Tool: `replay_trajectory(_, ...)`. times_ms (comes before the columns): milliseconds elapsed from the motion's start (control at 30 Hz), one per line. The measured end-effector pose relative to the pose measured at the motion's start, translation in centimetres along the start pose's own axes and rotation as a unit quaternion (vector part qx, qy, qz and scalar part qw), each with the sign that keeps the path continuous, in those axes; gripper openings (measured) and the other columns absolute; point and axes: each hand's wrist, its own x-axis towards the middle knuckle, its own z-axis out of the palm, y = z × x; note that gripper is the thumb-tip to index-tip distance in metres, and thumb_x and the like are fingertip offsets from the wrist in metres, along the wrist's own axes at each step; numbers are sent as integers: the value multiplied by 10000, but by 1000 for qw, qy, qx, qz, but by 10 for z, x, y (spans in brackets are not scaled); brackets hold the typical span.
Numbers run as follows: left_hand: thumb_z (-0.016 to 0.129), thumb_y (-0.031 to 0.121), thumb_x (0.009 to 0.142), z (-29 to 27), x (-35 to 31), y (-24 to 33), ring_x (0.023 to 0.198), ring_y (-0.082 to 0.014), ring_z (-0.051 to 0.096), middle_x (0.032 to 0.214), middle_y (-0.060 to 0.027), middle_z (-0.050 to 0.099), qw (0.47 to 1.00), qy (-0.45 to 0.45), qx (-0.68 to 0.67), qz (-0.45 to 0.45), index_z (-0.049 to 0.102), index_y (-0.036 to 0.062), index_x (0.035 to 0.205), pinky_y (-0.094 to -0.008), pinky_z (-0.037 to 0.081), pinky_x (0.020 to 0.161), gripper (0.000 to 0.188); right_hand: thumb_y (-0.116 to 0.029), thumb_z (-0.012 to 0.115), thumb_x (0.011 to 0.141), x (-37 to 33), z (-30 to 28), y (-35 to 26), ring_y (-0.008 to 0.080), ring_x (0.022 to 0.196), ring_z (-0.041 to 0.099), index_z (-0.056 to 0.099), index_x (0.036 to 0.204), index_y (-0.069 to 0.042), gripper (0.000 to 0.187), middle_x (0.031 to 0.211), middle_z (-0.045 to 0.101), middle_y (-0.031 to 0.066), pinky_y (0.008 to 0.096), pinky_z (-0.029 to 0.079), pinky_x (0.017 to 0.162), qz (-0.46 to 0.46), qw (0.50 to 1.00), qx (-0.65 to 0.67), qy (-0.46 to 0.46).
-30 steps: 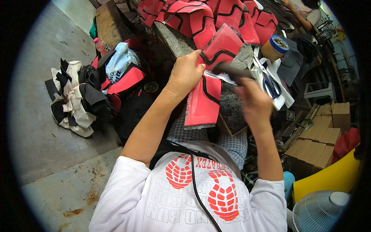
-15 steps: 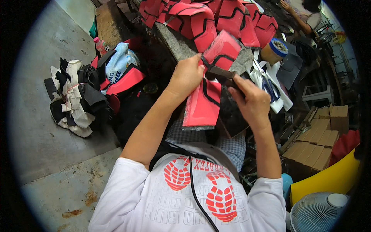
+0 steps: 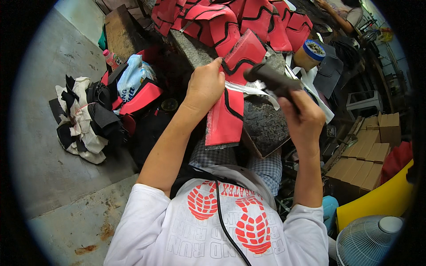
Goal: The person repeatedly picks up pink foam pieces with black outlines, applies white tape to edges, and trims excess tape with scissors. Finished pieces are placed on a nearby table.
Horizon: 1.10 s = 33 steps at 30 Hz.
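My left hand [image 3: 206, 84] pinches the left edge of a red panel [image 3: 245, 55] with a black curved line across it. Below it, end to end, lies another red panel [image 3: 225, 119] that hangs over the bench edge toward my lap. A white strip [image 3: 250, 89] crosses between the two panels, its loose end curling to the right. My right hand [image 3: 306, 119] grips the handle of a dark hammer [image 3: 270, 77]. The hammer head is raised just right of the panels, slightly blurred. Beneath it is a dark, worn block [image 3: 266, 126].
More red panels [image 3: 226, 29] are heaped at the back of the stone bench [image 3: 188, 46]. A blue-rimmed jar [image 3: 308, 55] stands back right. Fabric scraps [image 3: 82, 119] lie left, cartons [image 3: 359, 159] right, a white fan [image 3: 370, 241] lower right. A person's arm [image 3: 333, 13] shows far right.
The hammer has lifted off the panels and swung right with my right hand, uncovering the white strip. My left hand keeps its hold on the panel edge. The whole view has shifted slightly.
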Motion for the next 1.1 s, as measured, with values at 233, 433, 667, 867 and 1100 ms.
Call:
replay_trajectory(233, 587, 121, 856, 5, 3, -7, 1029, -401, 645, 1075, -280, 654, 999, 31, -43, 7, 590, -33, 1218, -418, 501, 891, 393, -329, 695, 874, -20, 24, 11, 271, 726, 665, 684, 1190, -177, 351, 848, 685, 64, 351, 512, 638, 61, 997, -4, -56)
replay_trajectory(433, 581, 51, 915, -18, 5, -16, 846, -201, 704, 1016, -175, 695, 965, -4, -242, -97, 513, -47, 1246, -292, 540, 761, 352, -109, 777, 727, -42, -4, 26, 240, 782, 626, 713, 1144, -157, 424, 882, 645, 57, 349, 495, 678, 5, 995, -62, -82)
replay_trajectory(667, 559, -12, 916, -15, -9, 4, 848, -162, 685, 1053, -148, 656, 830, -61, -542, -120, 440, -16, 1214, -281, 568, 776, 320, -223, 713, 837, -16, -31, 87, 311, 989, 588, 703, 1058, -99, 253, 1002, 645, 110, 422, 482, 841, 161, 965, -196, -71)
replay_trajectory(867, 575, -26, 894, -6, -11, 11, 832, -156, 680, 1017, -137, 651, 820, -31, -558, -120, 452, -12, 1152, -287, 574, 758, 286, -239, 713, 773, -2, -40, 117, 276, 823, 680, 695, 1079, -49, 361, 921, 714, 134, 367, 522, 756, 247, 923, -157, -248)
replay_trajectory(1100, 568, -23, 895, -5, -10, 5, 775, -143, 674, 973, -123, 647, 836, 19, -532, -133, 459, -14, 1130, -263, 569, 700, 259, -351, 713, 824, -24, -54, 71, 119, 653, 599, 611, 1031, 13, 430, 748, 650, 61, 227, 452, 639, 357, 830, 403, -142)
